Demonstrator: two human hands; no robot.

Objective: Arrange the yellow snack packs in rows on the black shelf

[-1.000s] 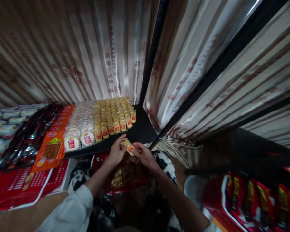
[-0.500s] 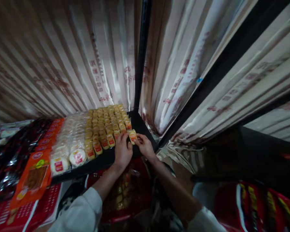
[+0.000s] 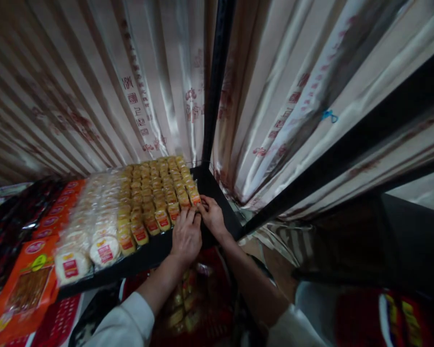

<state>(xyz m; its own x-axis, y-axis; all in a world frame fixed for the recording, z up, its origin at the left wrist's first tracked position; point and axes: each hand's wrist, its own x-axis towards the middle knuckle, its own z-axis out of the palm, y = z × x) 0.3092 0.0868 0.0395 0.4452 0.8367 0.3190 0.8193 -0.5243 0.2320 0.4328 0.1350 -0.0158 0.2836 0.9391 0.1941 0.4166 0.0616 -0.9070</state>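
Rows of small packaged cakes in clear wrappers with red-and-yellow labels stand on a black shelf. At the front of the rightmost row, my right hand is closed with its fingertips on the side and lower edge of one packaged cake. Beside it, my left hand has its fingers bent and pressed together against the front of the same row. Its fingertips reach the lower front of that cake, and my fingers partly cover the contact.
Left of the cakes stand round white packets, orange snack bags and dark glossy packs. Below the shelf front is a red bag or box holding more yellow packets. A black post and printed curtains rise behind.
The packaged cake between my hands has moved back and left to the front of the rightmost row. My hands are closer together, and the camera view has shifted slightly.
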